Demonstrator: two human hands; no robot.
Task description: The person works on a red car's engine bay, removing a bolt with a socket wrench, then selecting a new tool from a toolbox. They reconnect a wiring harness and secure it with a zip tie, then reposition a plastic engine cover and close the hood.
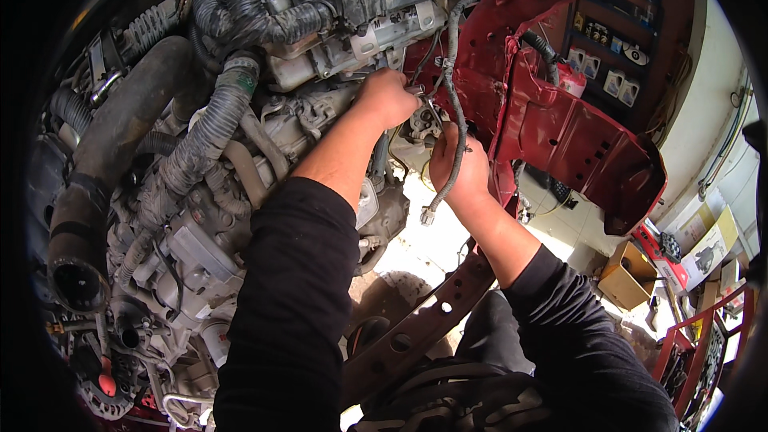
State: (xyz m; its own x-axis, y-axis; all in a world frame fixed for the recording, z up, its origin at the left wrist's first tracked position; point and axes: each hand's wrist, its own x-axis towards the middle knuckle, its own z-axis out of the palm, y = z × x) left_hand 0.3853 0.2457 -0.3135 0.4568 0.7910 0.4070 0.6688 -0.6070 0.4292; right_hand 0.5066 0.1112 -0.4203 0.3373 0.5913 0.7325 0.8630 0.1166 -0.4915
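My left hand (387, 99) is closed in a fist beside the engine, with a small metal end showing at its fingers; what it grips is mostly hidden. Just right of it and lower, my right hand (462, 162) is closed on a slim shiny metal tool (434, 112), which looks like a wrench and points up toward my left fingers. Both hands work by a small metal engine part (422, 123) between the engine (308, 116) and the dark red body panel (512, 72). A grey corrugated wiring harness (454, 84) hangs across my right hand, its connector (428, 214) dangling below.
Thick black hoses (120, 136) and a ribbed pipe (210, 132) crowd the left. A red perforated beam (424, 324) crosses below my hands. A bent red panel (584, 148) juts out rightward. Shelves with bottles (612, 48) and a cardboard box (628, 276) stand farther right.
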